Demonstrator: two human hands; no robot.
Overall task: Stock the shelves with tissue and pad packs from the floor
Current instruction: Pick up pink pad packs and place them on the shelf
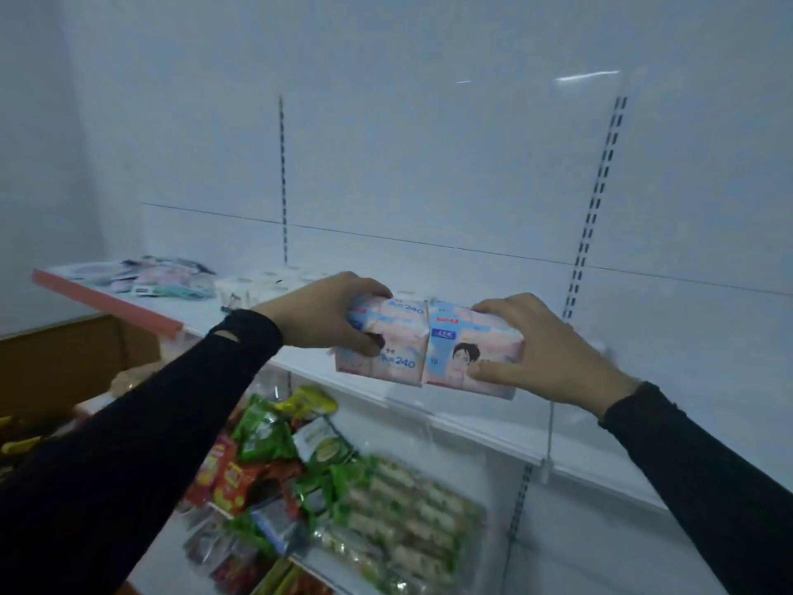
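Holding a pink and blue pad pack [422, 352] between them, two hands sit in the middle of the view. The left hand [326, 313] wraps its fingers over the pack's left end, with the thumb tucked under at about 6 o'clock of that hand. The right hand [545, 350] curls around the pack's right end, thumb pressed on the front face. The pack shows "240" in blue and a drawn face. It sits right at the front edge of the white shelf [493, 427]; whether it rests on the shelf cannot be told.

Far back at 9 o'clock on the same shelf lie some flat packets [167, 274], and just beside them stand white tissue rolls [257, 285]. Down at 6 o'clock, on a lower shelf, lie green and red snack bags [274, 448]. A brown cardboard box [64, 358] sits at 8 o'clock. Both arms wear black sleeves [128, 457].
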